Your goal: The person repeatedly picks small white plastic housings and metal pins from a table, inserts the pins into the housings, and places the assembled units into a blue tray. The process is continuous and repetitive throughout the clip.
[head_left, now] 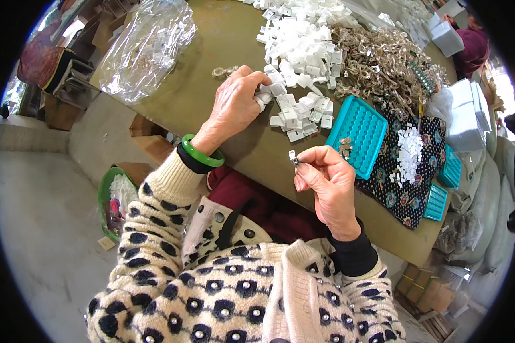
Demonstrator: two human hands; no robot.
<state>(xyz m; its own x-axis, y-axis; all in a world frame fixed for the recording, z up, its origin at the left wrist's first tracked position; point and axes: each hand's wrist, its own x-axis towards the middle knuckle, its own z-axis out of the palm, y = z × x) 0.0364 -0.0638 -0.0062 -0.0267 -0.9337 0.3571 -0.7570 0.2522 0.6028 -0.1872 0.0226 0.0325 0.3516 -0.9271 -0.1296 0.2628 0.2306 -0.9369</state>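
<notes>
Right hand [332, 186], a bit right of centre, has thumb and fingers pinching a small white-and-dark piece [293, 158], held up near the lower left edge of the teal tray [365, 128]. Left hand [233, 107] is above centre, fingers curled down at the edge of the white plastic boxes [303, 54]; honestly can't tell if they've got one gripped. There's a tangled brownish heap [375, 63] upper right, plus a clear plastic bag [149, 51] on the surface [220, 28], upper left.
</notes>
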